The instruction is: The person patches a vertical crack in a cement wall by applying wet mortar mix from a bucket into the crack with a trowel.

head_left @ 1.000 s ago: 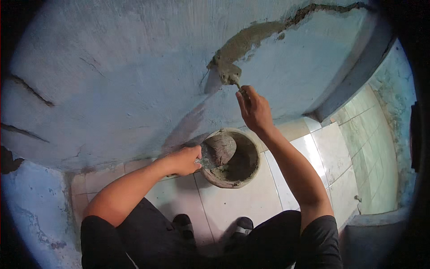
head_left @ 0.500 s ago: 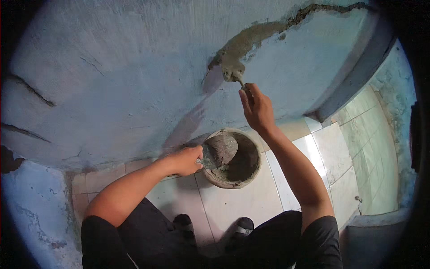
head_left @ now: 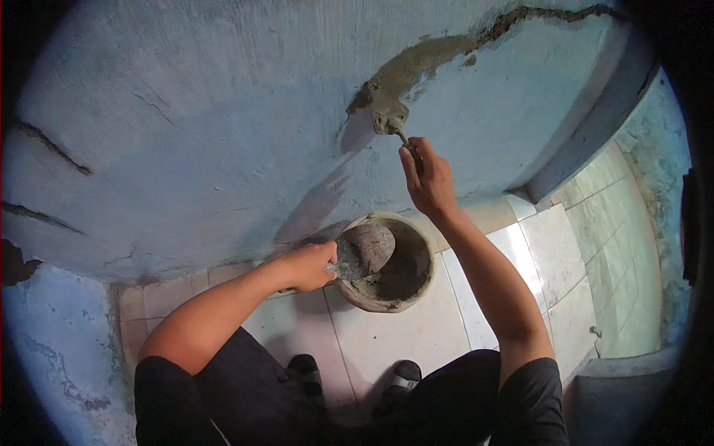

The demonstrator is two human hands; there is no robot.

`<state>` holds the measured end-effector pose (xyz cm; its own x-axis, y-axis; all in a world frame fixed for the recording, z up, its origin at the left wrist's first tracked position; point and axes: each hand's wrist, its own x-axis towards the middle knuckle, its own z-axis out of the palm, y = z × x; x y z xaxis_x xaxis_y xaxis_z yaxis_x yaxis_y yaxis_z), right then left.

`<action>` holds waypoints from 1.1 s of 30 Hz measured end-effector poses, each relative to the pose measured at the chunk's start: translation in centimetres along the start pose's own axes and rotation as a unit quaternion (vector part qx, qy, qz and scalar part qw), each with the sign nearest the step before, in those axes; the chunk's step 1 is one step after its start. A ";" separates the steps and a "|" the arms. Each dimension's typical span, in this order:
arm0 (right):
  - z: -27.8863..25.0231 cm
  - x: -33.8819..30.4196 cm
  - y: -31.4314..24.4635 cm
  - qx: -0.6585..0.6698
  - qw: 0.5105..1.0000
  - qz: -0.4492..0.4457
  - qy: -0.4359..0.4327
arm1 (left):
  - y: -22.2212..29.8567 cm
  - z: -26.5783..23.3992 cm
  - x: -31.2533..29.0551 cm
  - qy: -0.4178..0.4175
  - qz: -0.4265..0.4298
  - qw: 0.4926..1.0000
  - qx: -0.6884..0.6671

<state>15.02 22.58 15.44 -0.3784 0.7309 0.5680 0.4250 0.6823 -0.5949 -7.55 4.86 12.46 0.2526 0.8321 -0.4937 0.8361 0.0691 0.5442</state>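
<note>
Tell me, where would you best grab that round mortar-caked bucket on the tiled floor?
Probably by the bare rim of the round mortar-caked bucket on its right side, from above. The left hand holds a grey mortar-loaded trowel over the left rim, wet mortar fills the inside, and no handle shows.

Mortar-smeared trowel [head_left: 390, 123] lies flat against the wall's grey-filled crack [head_left: 424, 59].

A bucket [head_left: 387, 264] stands on the tiled floor [head_left: 416, 342] just before the wall [head_left: 223, 134]. The left hand [head_left: 309, 266] is at its left rim, holding a trowel [head_left: 364, 249] over it. Above and behind, the right hand [head_left: 425, 178] holds a tool [head_left: 392, 123] against the wall's crack [head_left: 476, 44].
</note>
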 end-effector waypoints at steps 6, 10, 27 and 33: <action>1.6 -1.1 1.0 -0.023 0.999 -0.024 -0.031 | -0.9 0.6 0.6 0.003 0.012 1.000 0.011; 1.7 -1.5 0.7 -0.052 0.996 -0.027 -0.070 | -0.9 0.6 0.5 0.001 -0.005 1.000 0.004; 1.1 -1.0 1.4 -0.063 0.996 -0.056 -0.027 | -0.9 0.4 0.5 0.005 0.017 1.000 0.003; 1.1 -1.1 1.6 -0.070 0.996 -0.048 -0.025 | -0.1 -0.2 0.0 -0.012 -0.007 1.000 -0.002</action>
<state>15.20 22.84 13.27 -0.4613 0.6641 0.5883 0.4932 0.7432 -0.4522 -7.71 4.99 12.51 0.2522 0.8178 -0.5173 0.8379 0.0828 0.5395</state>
